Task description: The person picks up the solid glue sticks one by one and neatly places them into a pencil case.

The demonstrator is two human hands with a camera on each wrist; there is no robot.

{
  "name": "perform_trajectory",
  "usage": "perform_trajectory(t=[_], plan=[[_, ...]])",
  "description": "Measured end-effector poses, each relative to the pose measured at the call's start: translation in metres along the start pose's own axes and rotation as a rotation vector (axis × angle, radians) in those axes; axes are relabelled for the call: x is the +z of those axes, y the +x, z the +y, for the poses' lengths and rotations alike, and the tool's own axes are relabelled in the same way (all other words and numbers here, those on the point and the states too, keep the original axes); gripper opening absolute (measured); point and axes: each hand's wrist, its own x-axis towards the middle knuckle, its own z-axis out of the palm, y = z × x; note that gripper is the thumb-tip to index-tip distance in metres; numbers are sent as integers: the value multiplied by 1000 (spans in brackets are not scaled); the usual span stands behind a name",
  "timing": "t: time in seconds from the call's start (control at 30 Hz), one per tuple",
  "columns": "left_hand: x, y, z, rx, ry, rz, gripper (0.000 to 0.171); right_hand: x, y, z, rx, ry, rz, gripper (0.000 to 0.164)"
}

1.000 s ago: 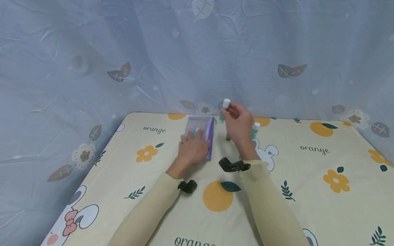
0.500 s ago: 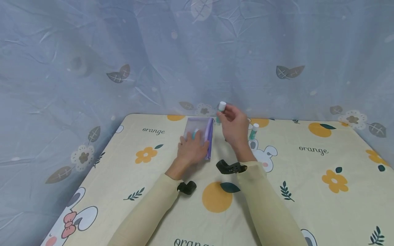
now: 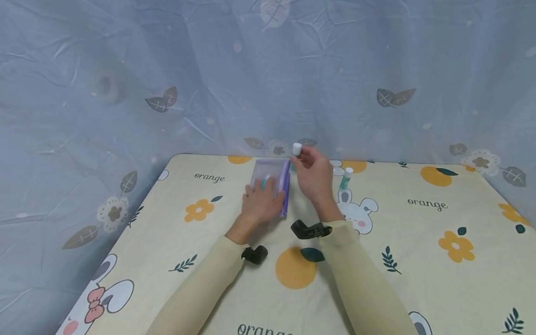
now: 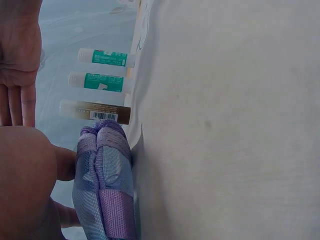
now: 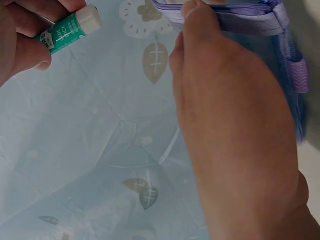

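My left hand [image 3: 261, 201] lies over a mesh zip pouch [image 3: 261, 167] with a purple zip edge, its fingers spread. Through the mesh, something white and teal [image 3: 266, 179] shows beside the fingertips. My right hand [image 3: 315, 179] pinches a glue stick [image 5: 65, 32] with a white cap and green label. It holds the stick cap-up beside the pouch's right edge. Two green-labelled glue sticks [image 4: 103, 82] and a brown-labelled tube [image 4: 95, 111] stand upright past the pouch in the left wrist view.
One green glue stick [image 3: 346, 178] shows to the right of my right hand; the other standing pieces are hidden behind that hand in the head view. A cream cloth with orange prints [image 3: 368, 288] covers the table. A pale blue curtain [image 3: 335, 70] hangs behind its far edge.
My right hand has moved left and slightly down with the glue stick, closer to the pouch's zip edge. The left hand stays on the pouch.
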Motion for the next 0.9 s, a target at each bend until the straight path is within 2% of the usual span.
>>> perform_trajectory(t=[0.27, 0.67, 0.9], plan=[[0, 2, -1, -5, 14, -17, 64, 4, 0, 2, 76, 6, -32, 35], [-1, 1, -1, -1, 21, -21, 64, 11, -1, 9, 49, -54, -48, 35], [-2, 1, 0, -4, 22, -31, 64, 15, -2, 10, 75, -104, -73, 36]])
